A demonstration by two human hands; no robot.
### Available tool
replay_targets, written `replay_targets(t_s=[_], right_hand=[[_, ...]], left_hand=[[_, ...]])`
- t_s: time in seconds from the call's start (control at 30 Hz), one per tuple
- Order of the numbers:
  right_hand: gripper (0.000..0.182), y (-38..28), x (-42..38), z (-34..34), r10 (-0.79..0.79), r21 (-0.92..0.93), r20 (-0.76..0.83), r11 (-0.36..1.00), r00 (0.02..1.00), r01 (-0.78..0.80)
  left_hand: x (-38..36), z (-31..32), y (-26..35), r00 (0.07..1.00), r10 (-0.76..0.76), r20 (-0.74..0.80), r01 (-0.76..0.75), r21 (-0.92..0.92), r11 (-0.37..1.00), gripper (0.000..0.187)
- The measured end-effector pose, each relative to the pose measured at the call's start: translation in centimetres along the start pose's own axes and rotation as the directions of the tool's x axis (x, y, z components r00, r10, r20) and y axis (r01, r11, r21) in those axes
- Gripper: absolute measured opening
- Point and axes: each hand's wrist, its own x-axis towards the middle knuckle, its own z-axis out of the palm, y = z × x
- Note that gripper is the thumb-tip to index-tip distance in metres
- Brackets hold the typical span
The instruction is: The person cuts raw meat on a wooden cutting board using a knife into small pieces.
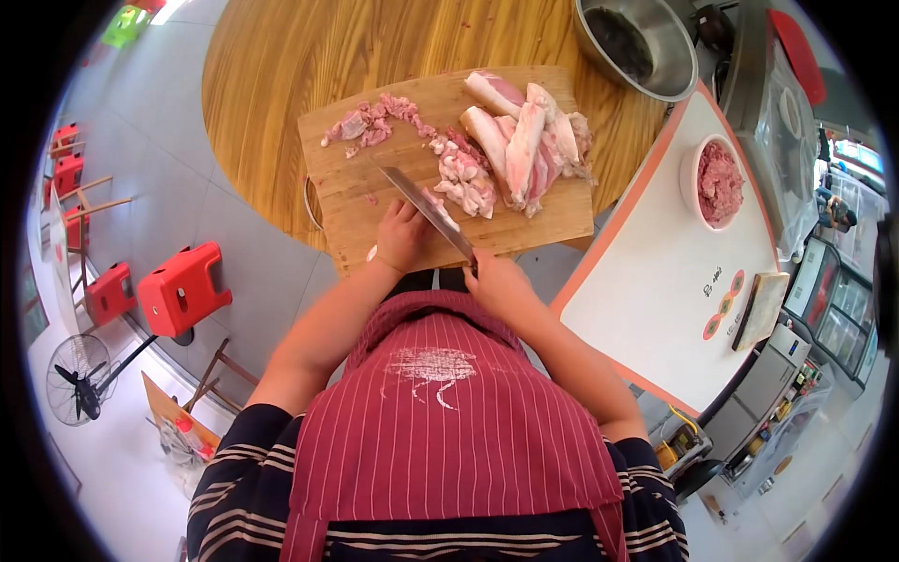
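A wooden cutting board [356, 215] carries raw meat. My right hand [501, 284] is closed round the handle of a knife [421, 208], whose long blade slants up and left across the board. Beside the blade, my left hand [403, 236] has its fingers bent down on a piece of meat, mostly hidden under the hand. A pale strip of meat [442, 211] lies along the blade's far side. Small chopped pieces of meat [375, 122] are spread at the upper left, and a fatty pile of cut meat [465, 183] sits mid-board. Large skin-on slabs of meat [524, 140] are stacked at the right.
The board rests on a round wooden table [272, 122], its near edge towards my apron [459, 431]. A metal basin [646, 56] stands at the upper right. On the white table [646, 281] is a bowl of minced meat [719, 183]. Red stools [183, 288] and a fan [84, 384] stand left.
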Motion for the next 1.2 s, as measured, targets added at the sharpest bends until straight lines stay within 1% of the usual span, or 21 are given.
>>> replay_targets(t_s=[0.07,0.2,0.3,0.33,0.37,0.43,0.47,0.5,0.53,0.57,0.6,0.67,0.7,0.77,0.8,0.87,0.93,1.03,1.13,1.2], right_hand=[[0.027,0.8,-2.7,-0.1,0.112,-0.013,0.005,0.994,0.994,-0.112],[0.026,1.4,-3.1,0.2,0.136,-0.012,0.025,0.991,0.99,-0.136],[0.027,0.3,1.9,1.1,0.047,0.013,-0.031,0.999,0.998,-0.047],[0.027,0.4,3.8,1.9,0.009,0.011,-0.068,1.0,0.998,-0.009],[0.027,0.2,5.2,2.1,0.004,0.014,-0.077,1.0,0.997,-0.003],[0.031,0.1,7.0,2.1,-0.093,0.05,-0.11,0.994,0.99,0.099],[0.031,0.8,7.5,1.6,-0.094,0.049,-0.118,0.994,0.989,0.101],[0.033,2.0,7.7,0.9,-0.152,0.061,-0.142,0.985,0.978,0.162],[0.034,2.6,7.5,-0.2,-0.209,0.071,-0.164,0.972,0.964,0.223],[0.031,3.1,6.8,-1.0,-0.052,0.129,-0.146,0.989,0.988,0.072],[0.031,2.7,5.7,-1.9,-0.058,0.125,-0.139,0.989,0.989,0.075],[0.032,2.0,3.3,-2.7,0.005,0.227,-0.15,0.974,0.989,0.029],[0.032,1.9,2.5,-2.2,0.004,0.219,-0.144,0.975,0.99,0.028],[0.03,1.3,0.5,-0.8,-0.094,0.066,-0.152,0.992,0.984,0.105],[0.03,0.8,-0.5,-0.5,-0.097,0.063,-0.15,0.992,0.984,0.107],[0.028,-0.2,-2.1,-0.3,0.065,-0.071,-0.035,0.995,0.997,-0.067],[0.029,0.1,-2.5,0.0,0.054,-0.076,-0.036,0.996,0.998,-0.057],[0.027,-0.1,-1.3,0.4,0.044,-0.028,-0.049,0.999,0.998,-0.045],[0.026,-0.3,2.3,1.6,-0.007,-0.045,-0.058,0.999,0.998,0.004],[0.025,-0.7,3.6,1.8,-0.08,-0.041,-0.095,0.996,0.992,0.076]], left_hand=[[-0.1,-0.1,0.0,0.999,-0.013,0.029,0.014,-0.038,0.999,0.033],[0.4,-0.4,0.4,1.0,-0.019,0.008,0.019,-0.074,0.997,0.033],[0.5,-0.4,0.2,0.998,0.037,0.043,-0.036,-0.029,0.999,0.028],[0.2,-0.2,0.1,0.998,-0.003,0.059,0.005,-0.024,1.0,0.028],[0.1,-0.2,0.1,0.996,-0.043,0.075,0.044,-0.02,0.999,0.028],[0.3,-0.4,0.3,0.999,-0.019,0.046,0.021,-0.04,0.999,0.027],[0.3,-0.5,0.5,1.0,-0.005,0.022,0.006,-0.066,0.998,0.027],[0.3,-0.5,0.6,1.0,0.003,0.017,-0.001,-0.067,0.998,0.027],[0.3,-0.6,0.6,0.999,0.021,-0.028,-0.023,-0.048,0.999,0.027],[0.2,-0.6,0.6,0.997,0.035,-0.074,-0.037,-0.027,0.999,0.026],[0.3,-0.7,0.6,0.997,0.026,-0.076,-0.028,-0.024,0.999,0.026],[0.2,-0.6,0.6,0.998,0.019,-0.056,-0.022,-0.055,0.998,0.025],[0.1,-0.4,0.5,0.998,0.01,-0.06,-0.013,-0.057,0.998,0.025],[-0.2,-0.1,0.3,1.0,-0.008,-0.023,0.007,-0.041,0.999,0.024],[-0.2,0.0,0.2,1.0,-0.012,-0.026,0.011,-0.039,0.999,0.024],[-0.3,0.0,0.0,0.998,0.038,-0.054,-0.039,-0.024,0.999,0.026],[0.0,-0.5,0.3,0.999,0.024,-0.04,-0.026,-0.031,0.999,0.027],[-0.1,-0.4,0.3,1.0,0.01,-0.023,-0.011,-0.043,0.999,0.03],[-0.3,0.0,0.3,1.0,-0.01,-0.02,0.01,-0.021,1.0,0.03],[-0.1,0.0,0.0,1.0,-0.021,-0.021,0.021,0.01,1.0,0.03]])
